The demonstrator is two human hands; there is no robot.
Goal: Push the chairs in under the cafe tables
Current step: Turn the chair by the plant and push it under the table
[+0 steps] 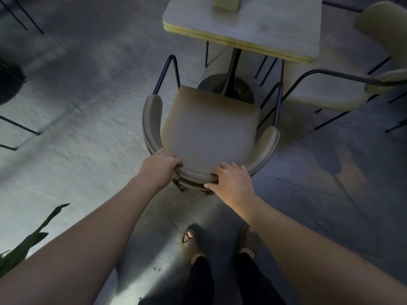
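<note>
A beige padded chair [209, 130] with a curved backrest and dark metal legs stands in front of me, facing a square cafe table [253, 27] with a pale top and yellow edge. The front of the seat reaches the table's round black base [226, 84], but most of the seat lies outside the tabletop. My left hand [160, 168] grips the curved backrest at its left. My right hand [231, 179] grips the same backrest at its right.
A second beige chair [343, 93] stands at the table's right side, and another chair back [385, 25] shows at the far right. An olive box [226, 3] sits on the table. Plant leaves [28, 243] are at lower left. Dark metal legs [19, 128] stand at the left.
</note>
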